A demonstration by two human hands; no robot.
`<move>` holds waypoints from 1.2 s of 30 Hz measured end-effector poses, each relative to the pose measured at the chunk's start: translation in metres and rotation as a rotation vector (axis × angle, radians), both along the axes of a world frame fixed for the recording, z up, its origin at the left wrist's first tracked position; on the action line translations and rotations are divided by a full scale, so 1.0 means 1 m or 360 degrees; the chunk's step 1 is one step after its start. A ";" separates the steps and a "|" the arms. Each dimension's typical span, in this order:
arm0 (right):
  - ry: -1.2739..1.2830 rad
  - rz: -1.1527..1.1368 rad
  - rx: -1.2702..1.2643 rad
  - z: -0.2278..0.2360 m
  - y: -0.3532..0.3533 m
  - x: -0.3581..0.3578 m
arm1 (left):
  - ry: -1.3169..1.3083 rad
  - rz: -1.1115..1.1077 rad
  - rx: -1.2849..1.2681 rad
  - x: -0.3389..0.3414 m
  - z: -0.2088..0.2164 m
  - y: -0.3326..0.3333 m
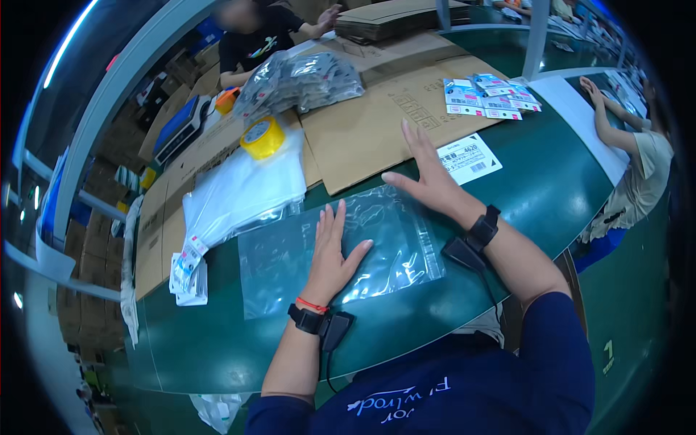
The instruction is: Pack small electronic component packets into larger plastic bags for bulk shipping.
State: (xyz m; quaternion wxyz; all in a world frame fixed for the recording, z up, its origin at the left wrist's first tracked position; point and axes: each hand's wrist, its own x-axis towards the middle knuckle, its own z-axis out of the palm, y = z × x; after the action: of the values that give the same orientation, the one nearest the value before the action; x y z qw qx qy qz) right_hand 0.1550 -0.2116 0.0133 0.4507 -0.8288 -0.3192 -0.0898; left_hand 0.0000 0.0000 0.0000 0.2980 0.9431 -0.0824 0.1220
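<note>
A clear plastic bag point(395, 254) lies flat on the green table in front of me. My left hand point(333, 250) rests over its left half, fingers stretched out and thumb apart, holding nothing. Over the bag's far right corner, my right hand point(429, 174) is open too, its fingers spread and nothing in them. Just beyond that hand is a white printed label sheet point(475, 158), partly covered by it. To the left of the bag sits a stack of clear bags point(246, 185) with a roll of yellow tape point(262, 138) on top.
Flattened cardboard point(362, 145) covers the table's far side, bearing a heap of packed bags point(312, 80). Blue-and-white printed cards point(489, 96) lie at the far right, and a small card stack point(190, 279) at the left. Co-workers sit across point(250, 43) and at the right point(631, 156).
</note>
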 end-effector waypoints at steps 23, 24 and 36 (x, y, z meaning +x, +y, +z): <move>0.0370 -0.1536 -0.1111 0.006 -0.123 0.196 | 0.0041 0.0090 -0.0059 0.001 0.001 -0.004; 0.0378 -0.1491 -0.1104 0.008 -0.123 0.196 | 0.0035 0.0107 -0.0068 0.001 0.002 -0.004; 0.0118 -0.0811 -0.1166 0.014 -0.047 0.151 | -0.0034 0.0135 -0.0108 0.000 0.004 -0.002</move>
State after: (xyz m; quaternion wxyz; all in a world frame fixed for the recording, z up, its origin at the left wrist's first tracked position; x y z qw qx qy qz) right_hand 0.3060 -0.2588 0.0275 0.1021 -0.9886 -0.0992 -0.0493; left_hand -0.0001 -0.0023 0.0043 0.3235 0.9338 -0.0412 0.1473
